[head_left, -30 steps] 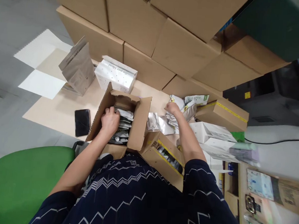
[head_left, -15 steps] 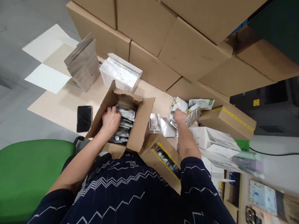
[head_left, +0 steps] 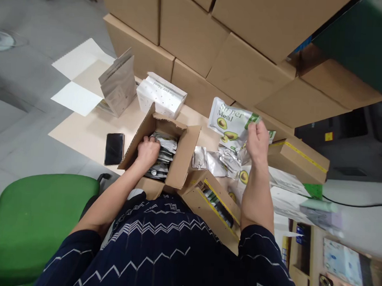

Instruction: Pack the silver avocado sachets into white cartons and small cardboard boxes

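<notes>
My right hand [head_left: 257,137] grips a white food pouch [head_left: 228,124] by its green-cornered end, holding it up over the table. The pouch reads "Su per Meal" and shows avocados. Inside an open cardboard box [head_left: 183,157], my left hand [head_left: 148,151] is closed, with its fingertips against a row of packed pouches [head_left: 164,152]; what they grip there is hidden. Below the raised pouch lie several loose silver-white pouches [head_left: 215,163], some turned face down.
Stacked cartons [head_left: 198,43] wall off the table's back. A phone [head_left: 114,148] lies left of the open box, and a white Super Meal box [head_left: 161,95] stands behind it. Another carton [head_left: 211,201] sits by my waist. A green chair [head_left: 41,224] is at left.
My right hand has lifted the avocado pouch from the loose pile, and its printed front now shows. My left hand stays inside the box. The whole view has shifted slightly.
</notes>
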`<action>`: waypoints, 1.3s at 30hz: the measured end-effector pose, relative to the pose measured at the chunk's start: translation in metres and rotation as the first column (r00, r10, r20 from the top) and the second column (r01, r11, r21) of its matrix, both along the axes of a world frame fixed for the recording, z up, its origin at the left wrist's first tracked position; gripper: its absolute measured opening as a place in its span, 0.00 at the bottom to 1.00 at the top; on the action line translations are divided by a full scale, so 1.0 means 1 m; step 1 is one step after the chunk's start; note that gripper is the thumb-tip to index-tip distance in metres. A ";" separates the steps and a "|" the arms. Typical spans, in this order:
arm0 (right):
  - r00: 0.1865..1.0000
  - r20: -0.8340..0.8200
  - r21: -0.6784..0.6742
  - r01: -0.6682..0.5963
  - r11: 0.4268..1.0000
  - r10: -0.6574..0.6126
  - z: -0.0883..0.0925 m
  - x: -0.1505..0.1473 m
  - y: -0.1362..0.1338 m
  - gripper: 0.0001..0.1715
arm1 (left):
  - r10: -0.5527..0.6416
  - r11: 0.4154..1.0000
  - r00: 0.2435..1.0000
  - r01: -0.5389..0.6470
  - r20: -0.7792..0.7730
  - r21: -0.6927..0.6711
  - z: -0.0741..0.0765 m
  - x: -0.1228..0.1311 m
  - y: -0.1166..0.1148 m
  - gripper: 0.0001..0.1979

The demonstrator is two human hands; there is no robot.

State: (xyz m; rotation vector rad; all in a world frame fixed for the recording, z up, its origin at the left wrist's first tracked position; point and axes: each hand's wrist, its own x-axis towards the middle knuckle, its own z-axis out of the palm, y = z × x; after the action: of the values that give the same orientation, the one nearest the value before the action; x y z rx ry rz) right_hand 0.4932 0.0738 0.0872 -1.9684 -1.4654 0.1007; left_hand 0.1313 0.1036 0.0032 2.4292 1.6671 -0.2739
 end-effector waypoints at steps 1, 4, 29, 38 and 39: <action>0.998 -0.012 0.055 -0.066 0.996 0.066 0.016 -0.014 -0.006 0.24 | 0.005 1.000 1.000 -0.005 0.002 0.006 0.000 0.000 0.000 0.21; 0.964 0.028 0.029 -0.265 0.964 0.265 0.051 -0.062 -0.017 0.21 | 0.008 1.000 1.000 -0.008 0.000 0.014 0.000 0.001 0.001 0.22; 0.517 0.106 -0.851 -0.395 0.347 0.849 -0.063 -0.245 0.096 0.23 | -0.025 0.999 0.996 0.028 0.088 -0.034 -0.003 -0.015 -0.008 0.20; 0.744 0.218 -0.447 -0.499 0.743 0.631 -0.011 -0.180 0.064 0.26 | -0.273 0.962 0.918 0.270 0.289 0.051 0.030 -0.105 -0.093 0.32; 0.759 0.246 -0.403 -0.486 0.776 0.603 -0.009 -0.172 0.066 0.26 | -0.293 0.955 0.924 0.295 0.245 0.030 0.031 -0.114 -0.101 0.36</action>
State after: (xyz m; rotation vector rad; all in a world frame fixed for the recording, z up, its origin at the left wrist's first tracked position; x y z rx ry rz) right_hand 0.3216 0.1398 0.0783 -1.7780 -2.3913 0.2563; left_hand 0.0168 0.0027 0.0341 2.5797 1.1962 -0.0133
